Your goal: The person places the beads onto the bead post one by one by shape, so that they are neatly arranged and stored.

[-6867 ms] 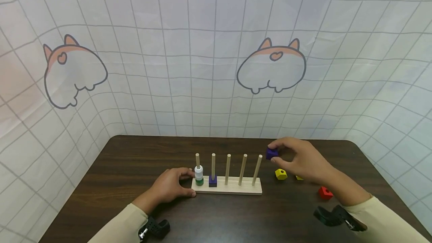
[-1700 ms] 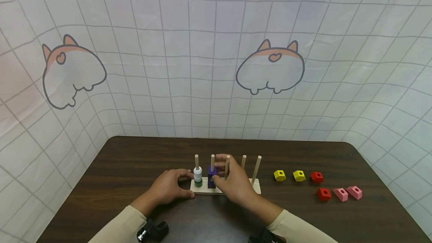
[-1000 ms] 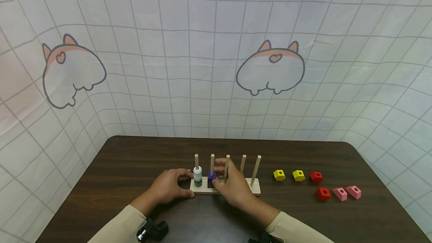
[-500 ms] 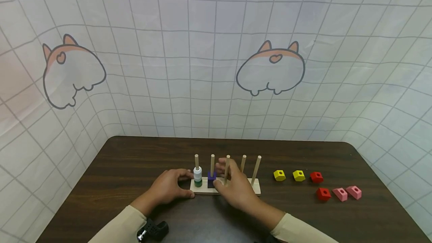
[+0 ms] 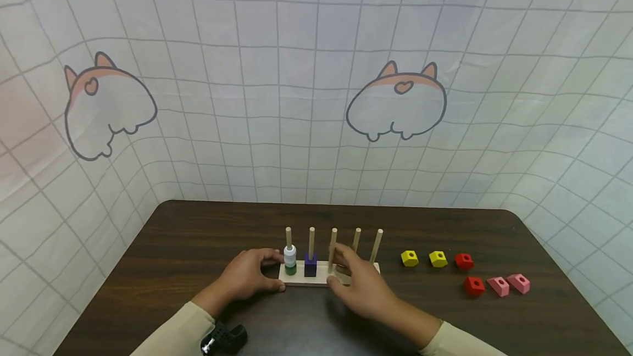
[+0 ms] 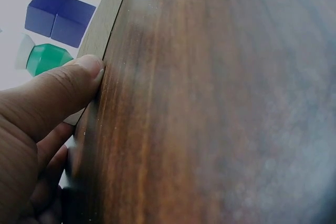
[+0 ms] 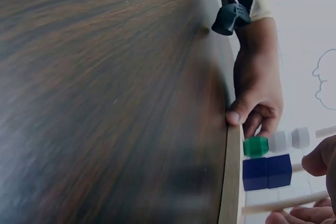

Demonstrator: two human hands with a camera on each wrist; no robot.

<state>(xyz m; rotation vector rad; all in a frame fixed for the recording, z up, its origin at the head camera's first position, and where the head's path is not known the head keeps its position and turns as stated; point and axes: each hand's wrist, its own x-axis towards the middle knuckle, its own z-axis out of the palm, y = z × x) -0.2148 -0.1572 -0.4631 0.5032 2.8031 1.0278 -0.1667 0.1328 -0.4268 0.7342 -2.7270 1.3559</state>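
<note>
My left hand point(image 5: 249, 274) grips the left end of the pale wooden base point(image 5: 318, 279), its thumb point(image 6: 86, 69) on the front edge. On the first peg are a green bead point(image 7: 255, 147) and white beads point(image 5: 289, 255). Two purple blocks point(image 5: 310, 266) sit stacked on the second peg; the left wrist view shows the two purple blocks point(image 6: 60, 17) touching. My right hand point(image 5: 363, 284) is around the third peg point(image 5: 332, 251), fingers and thumb apart, holding nothing. It partly hides the fourth peg point(image 5: 357, 239). The fifth peg point(image 5: 377, 245) is bare where it shows.
To the right on the dark table point(image 5: 212, 224) lie two yellow blocks point(image 5: 409, 259), two red blocks point(image 5: 474, 286) and two pink blocks point(image 5: 498, 286). A white gridded cloth point(image 5: 257, 98) hangs behind the table.
My right hand has carried a purple block from the right to the second peg, where it slid down onto the other. That hand has let go and moved right. My left hand stays put.
</note>
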